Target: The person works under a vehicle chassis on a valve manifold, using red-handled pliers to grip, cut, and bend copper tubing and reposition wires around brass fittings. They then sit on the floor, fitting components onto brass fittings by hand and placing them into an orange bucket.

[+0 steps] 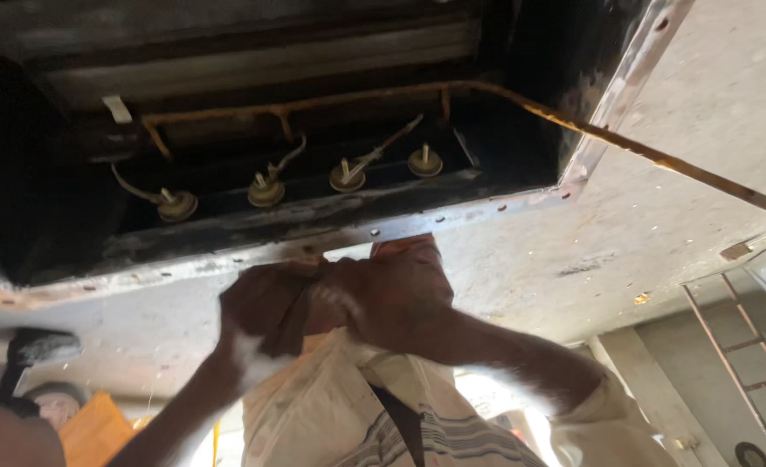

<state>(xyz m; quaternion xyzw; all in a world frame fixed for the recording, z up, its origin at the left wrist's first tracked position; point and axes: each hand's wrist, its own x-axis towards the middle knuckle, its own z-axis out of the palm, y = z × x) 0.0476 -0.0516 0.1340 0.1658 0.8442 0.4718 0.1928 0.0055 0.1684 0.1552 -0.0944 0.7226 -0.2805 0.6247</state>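
**Hands raised to the edge of an overhead metal housing**

Head view: the camera looks upward. Both arms reach up and meet just below the pale, hole-dotted metal flange (452, 214) that rims a dark rectangular metal housing (521, 52). The left hand (266, 311) is closed around a dark, strap-like piece (295, 322) that runs down between the two hands; motion blur makes it hard to tell what that piece is. The right hand (400, 298) is curled shut close against the left, its grip pressed to the same spot, though I cannot tell whether it has hold of the piece or only the other hand. The knuckles sit touching or nearly touching the flange edge.

Inside the housing, four round brass-coloured terminal studs (266, 192) stand in a row on a dark ledge, each with a thin wire rising from it. Above them runs a rusty orange pipe (314, 105) with short branches, which passes out to the right across the grey concrete ceiling (711, 95). At lower right a metal ladder (746, 346) leans against the wall. The person's striped cream shirt (435, 432) fills the lower middle.
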